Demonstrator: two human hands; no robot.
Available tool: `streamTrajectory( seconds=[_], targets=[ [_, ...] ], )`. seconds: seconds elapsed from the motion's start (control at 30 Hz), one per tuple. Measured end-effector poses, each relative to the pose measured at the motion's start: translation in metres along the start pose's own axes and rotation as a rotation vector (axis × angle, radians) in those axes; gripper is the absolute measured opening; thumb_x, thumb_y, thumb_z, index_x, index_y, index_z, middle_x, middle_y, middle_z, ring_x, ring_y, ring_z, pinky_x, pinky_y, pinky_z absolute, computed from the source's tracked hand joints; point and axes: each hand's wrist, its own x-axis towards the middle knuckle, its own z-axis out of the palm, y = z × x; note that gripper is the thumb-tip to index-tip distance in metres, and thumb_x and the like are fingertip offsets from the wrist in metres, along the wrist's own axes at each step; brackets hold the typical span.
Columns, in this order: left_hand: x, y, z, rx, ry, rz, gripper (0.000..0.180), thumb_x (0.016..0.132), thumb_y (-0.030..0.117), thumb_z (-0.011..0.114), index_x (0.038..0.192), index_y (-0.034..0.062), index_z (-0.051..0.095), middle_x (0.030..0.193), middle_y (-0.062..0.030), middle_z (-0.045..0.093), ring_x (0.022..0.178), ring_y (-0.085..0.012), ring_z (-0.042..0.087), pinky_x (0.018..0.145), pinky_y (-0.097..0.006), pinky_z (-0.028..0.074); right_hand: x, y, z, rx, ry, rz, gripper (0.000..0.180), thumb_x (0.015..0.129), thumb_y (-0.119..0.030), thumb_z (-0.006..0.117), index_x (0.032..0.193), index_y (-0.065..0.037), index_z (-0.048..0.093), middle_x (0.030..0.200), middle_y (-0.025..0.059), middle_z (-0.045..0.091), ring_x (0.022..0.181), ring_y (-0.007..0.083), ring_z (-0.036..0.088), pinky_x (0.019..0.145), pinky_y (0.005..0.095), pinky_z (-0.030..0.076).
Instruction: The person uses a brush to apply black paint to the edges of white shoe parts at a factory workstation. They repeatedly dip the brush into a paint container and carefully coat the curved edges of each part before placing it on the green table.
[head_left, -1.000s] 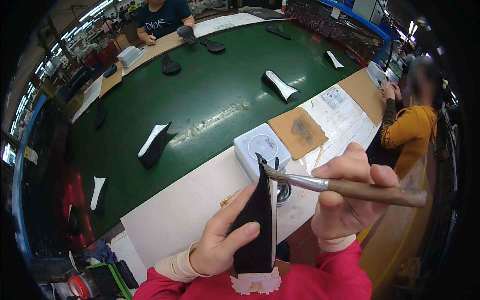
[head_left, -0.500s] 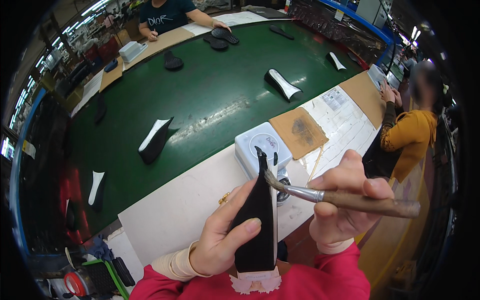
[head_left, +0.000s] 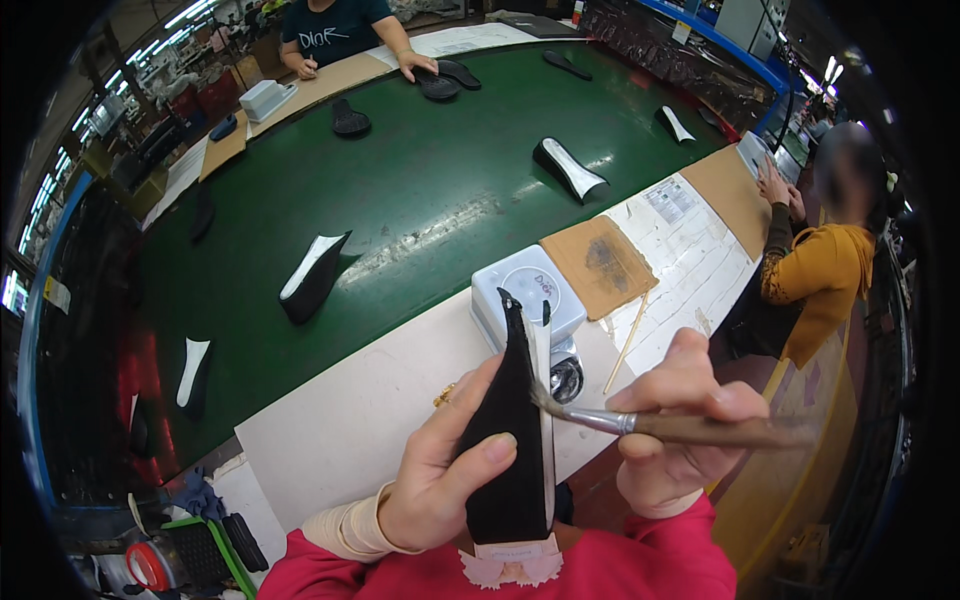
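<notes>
My left hand (head_left: 455, 460) grips a black wedge shoe heel (head_left: 495, 450), thumb across its dark side and fingers behind. The narrow end points up and away from me, and a pale inner face shows along the right edge. In my right hand (head_left: 680, 430) is a paintbrush (head_left: 680, 427) with a brown wooden handle and metal collar, pinched in the fingers. Its bristles touch that pale edge about midway along. Beyond the heel stands a whitish plastic box (head_left: 500, 285), partly hidden by it, with a small dark round container (head_left: 566, 378) next to it.
A green conveyor belt (head_left: 420, 190) carries several black wedge heels with white faces (head_left: 316, 275) and black soles (head_left: 350, 118). Across it, a co-worker's hand (head_left: 418, 65) touches soles. Another person (head_left: 825, 270) works at right. A stained cardboard piece (head_left: 600, 262) and thin stick (head_left: 627, 340) lie nearby.
The brush has moved down along the heel's pale edge, toward me. The heel has shifted slightly left. The co-worker's hand across the belt has moved left over the soles.
</notes>
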Motion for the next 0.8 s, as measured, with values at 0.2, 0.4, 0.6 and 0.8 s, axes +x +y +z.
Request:
streamTrajectory(
  seconds=[0.2, 0.4, 0.6, 0.8],
  targets=[
    [0.001, -0.012, -0.026, 0.007, 0.135, -0.017, 0.056, 0.087, 0.007, 0.05, 0.137, -0.0048, 0.028, 0.132, -0.0122, 0.043, 0.119, -0.0158, 0.042, 0.101, -0.027, 0.029, -0.032, 0.023, -0.011, 0.407, 0.258, 0.573, 0.05, 0.081, 0.004, 0.057, 0.126, 0.005, 0.033, 0.082, 0.011, 0.059, 0.076, 0.0109, 0.052, 0.073, 0.0222, 0.041],
    [0.002, -0.038, -0.046, -0.192, 0.274, -0.155, 0.052, 0.088, 0.005, 0.047, 0.137, -0.0031, 0.03, 0.127, -0.0101, 0.049, 0.112, -0.0145, 0.05, 0.096, -0.028, 0.038, -0.081, 0.073, -0.006, -0.036, 0.12, 0.699, 0.038, 0.08, -0.001, 0.063, 0.114, 0.005, 0.047, 0.078, 0.0049, 0.061, 0.068, 0.0079, 0.048, 0.066, 0.0205, 0.039],
    [-0.001, -0.044, -0.048, -0.212, 0.3, -0.193, 0.051, 0.089, 0.006, 0.047, 0.137, -0.0029, 0.03, 0.126, -0.0094, 0.05, 0.111, -0.014, 0.051, 0.095, -0.028, 0.039, -0.101, 0.086, 0.0, -0.205, 0.001, 0.653, 0.038, 0.08, -0.002, 0.063, 0.113, 0.004, 0.047, 0.077, 0.004, 0.062, 0.067, 0.0081, 0.049, 0.066, 0.0219, 0.04],
    [-0.002, -0.044, -0.05, -0.217, 0.306, -0.194, 0.051, 0.089, 0.006, 0.047, 0.137, -0.0026, 0.031, 0.125, -0.0089, 0.05, 0.11, -0.0137, 0.051, 0.095, -0.027, 0.039, -0.104, 0.09, 0.004, -0.288, -0.03, 0.617, 0.038, 0.076, -0.004, 0.067, 0.11, 0.003, 0.053, 0.073, 0.0043, 0.06, 0.065, 0.0119, 0.046, 0.065, 0.0262, 0.038]
  ],
)
